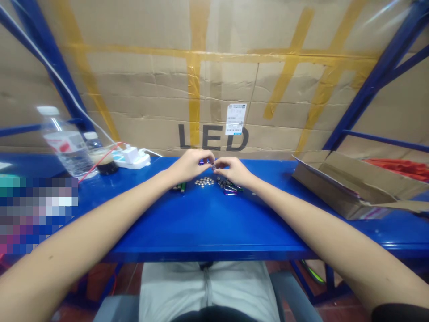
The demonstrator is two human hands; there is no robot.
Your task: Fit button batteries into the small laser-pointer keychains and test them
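Observation:
My left hand (191,167) and my right hand (233,171) meet above the blue table, fingertips nearly touching. A small shiny blue-purple piece (203,163) shows inside the curled fingers of my left hand; its exact kind is unclear. Right thumb and fingers pinch at a tiny silvery part (213,166) between the hands, too small to name. Below them lies a cluster of small round metallic pieces (204,181). Under my right hand are a purple carabiner (230,190) and other small metal parts, partly hidden. Short dark-green cylinders (182,188) lie beneath my left wrist.
An open cardboard box (342,190) stands at the right. On the left are a water bottle (69,145), a cup of dark liquid (105,164) and a white power strip (136,160) with cables. A large taped carton (161,98) rises behind the blue table (208,228).

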